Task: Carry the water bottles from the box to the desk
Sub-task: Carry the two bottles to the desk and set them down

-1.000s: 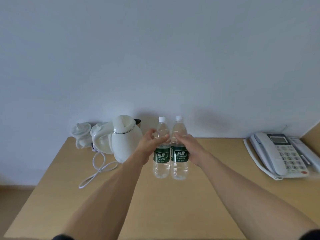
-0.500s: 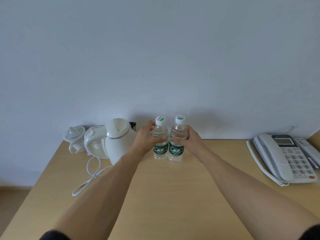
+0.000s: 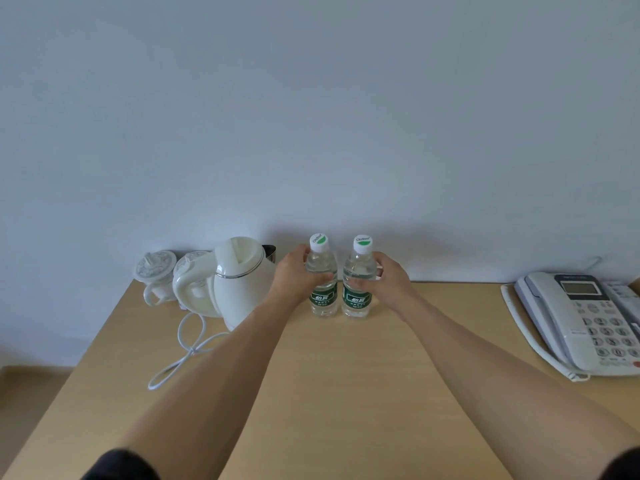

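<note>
Two clear water bottles with green labels and white caps stand upright side by side near the back of the wooden desk (image 3: 346,375), close to the wall. My left hand (image 3: 294,275) grips the left bottle (image 3: 322,299) around its upper body. My right hand (image 3: 384,280) grips the right bottle (image 3: 357,299) the same way. A narrow gap separates the two bottles. The box is out of view.
A white electric kettle (image 3: 239,282) stands just left of the bottles, its white cord (image 3: 187,348) looping over the desk. A lidded white cup (image 3: 156,277) sits at the far left corner. A grey desk phone (image 3: 588,320) lies at the right edge.
Both hands have carried the bottles down and away from me toward the wall, and the bottles now stand on the desk with a small gap between them.
</note>
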Demonstrator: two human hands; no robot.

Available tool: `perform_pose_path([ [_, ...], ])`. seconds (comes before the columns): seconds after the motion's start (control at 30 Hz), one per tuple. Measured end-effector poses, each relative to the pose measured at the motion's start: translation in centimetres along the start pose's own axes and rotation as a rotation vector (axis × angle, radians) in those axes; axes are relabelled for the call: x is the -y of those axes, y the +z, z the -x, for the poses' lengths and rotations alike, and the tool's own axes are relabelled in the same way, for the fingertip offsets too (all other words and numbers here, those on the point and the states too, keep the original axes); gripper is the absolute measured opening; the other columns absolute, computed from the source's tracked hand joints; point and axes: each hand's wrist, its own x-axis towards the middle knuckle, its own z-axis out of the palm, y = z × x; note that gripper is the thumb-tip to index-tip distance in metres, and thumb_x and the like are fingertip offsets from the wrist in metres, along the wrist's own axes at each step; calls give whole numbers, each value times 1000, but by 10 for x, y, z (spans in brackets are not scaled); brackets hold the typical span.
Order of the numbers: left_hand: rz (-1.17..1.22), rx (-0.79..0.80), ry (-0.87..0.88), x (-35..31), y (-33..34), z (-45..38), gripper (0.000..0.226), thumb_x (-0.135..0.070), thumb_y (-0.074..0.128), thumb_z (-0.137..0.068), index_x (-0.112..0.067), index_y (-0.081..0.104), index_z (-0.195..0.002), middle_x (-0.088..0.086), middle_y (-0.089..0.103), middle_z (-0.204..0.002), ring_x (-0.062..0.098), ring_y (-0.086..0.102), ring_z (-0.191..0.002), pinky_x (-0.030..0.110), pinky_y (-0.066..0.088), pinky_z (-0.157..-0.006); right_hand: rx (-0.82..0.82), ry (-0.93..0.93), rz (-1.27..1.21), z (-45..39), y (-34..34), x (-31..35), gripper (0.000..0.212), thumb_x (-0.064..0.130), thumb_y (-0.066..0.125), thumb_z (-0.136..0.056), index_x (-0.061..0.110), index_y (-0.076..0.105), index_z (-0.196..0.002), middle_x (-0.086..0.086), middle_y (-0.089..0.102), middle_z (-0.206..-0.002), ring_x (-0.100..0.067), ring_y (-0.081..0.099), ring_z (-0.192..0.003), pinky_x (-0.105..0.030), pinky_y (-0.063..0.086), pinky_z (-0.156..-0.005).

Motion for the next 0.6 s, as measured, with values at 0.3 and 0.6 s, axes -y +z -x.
perform_pose_path([
  [0.3, -329, -105, 0, -16, -3, 7, 57, -49, 83, -73, -27, 61, -121, -3, 67, -110, 21, 59, -106, 36, 51, -79, 19, -51, 172, 1, -8, 10, 65, 30, 92, -67, 30, 53, -119, 13, 62, -110, -9, 58, -99, -14, 40, -68],
  [0.6, -334, -147, 22, -24, -10, -9, 50, -38, 85, -76, -19, 69, -118, 4, 73, -109, 26, 66, -102, 39, 55, -85, -16, -33, 206, 1, -9, 13, 61, 32, 91, -67, 29, 48, -110, 6, 61, -108, -10, 59, -92, -14, 37, -63],
])
